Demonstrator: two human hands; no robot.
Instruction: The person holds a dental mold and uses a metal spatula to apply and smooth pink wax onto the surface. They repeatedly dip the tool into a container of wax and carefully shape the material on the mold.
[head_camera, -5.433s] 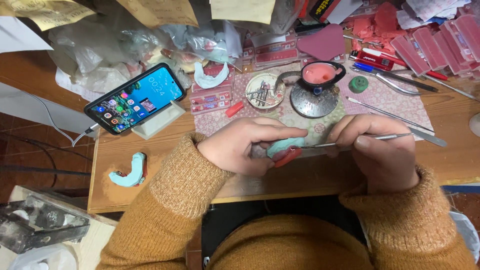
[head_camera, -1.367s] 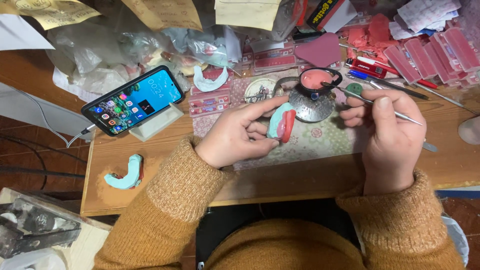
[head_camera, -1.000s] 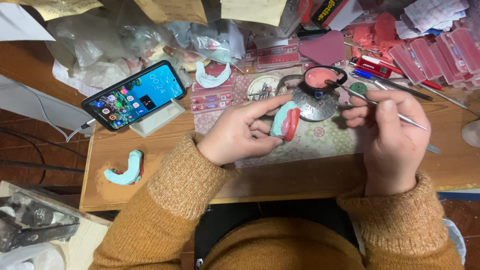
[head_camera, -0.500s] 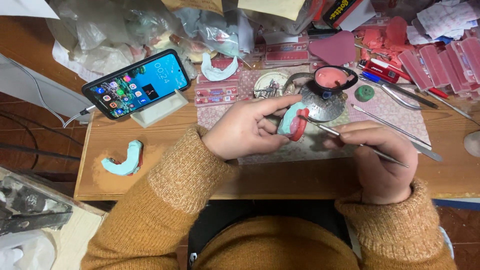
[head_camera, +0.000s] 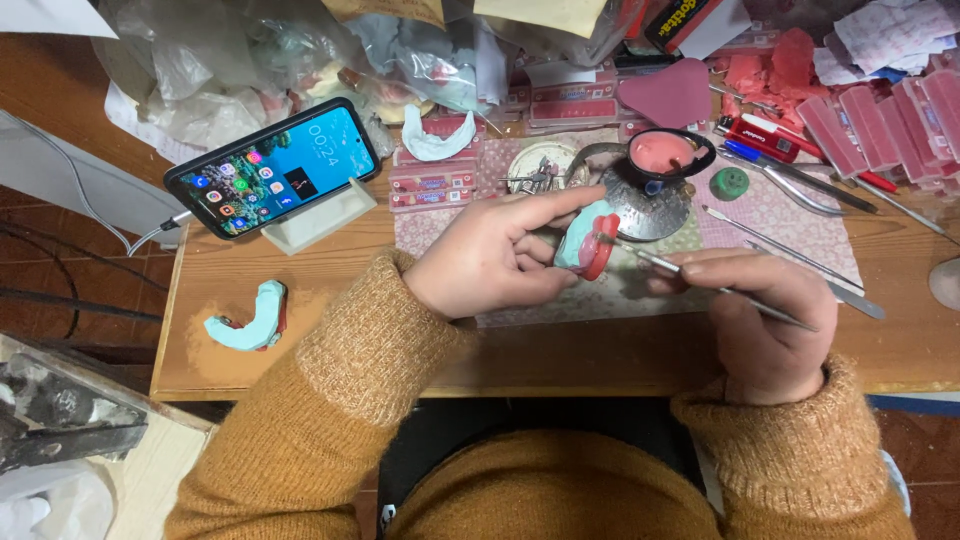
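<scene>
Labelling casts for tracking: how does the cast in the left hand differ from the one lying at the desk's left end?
The held cast is gripped upright in the left hand; the spare cast lies flat on the wooden desk, untouched. The held cast shows a broad red wax rim; the spare cast shows only a thin reddish edge. The metal tool in the right hand touches the held cast, not the spare. Both are pale blue-green and arch-shaped.

a wooden workbench (head_camera: 330, 330) carries a patterned mat (head_camera: 780, 215), a smartphone (head_camera: 272, 168) propped on a pale stand (head_camera: 318, 216), and a blue-and-red dental cast (head_camera: 250, 320) near the left edge. steel hand instruments (head_camera: 790, 252), a green lump (head_camera: 729, 183) and pink tooth cards (head_camera: 880, 120) lie to the right.
</scene>
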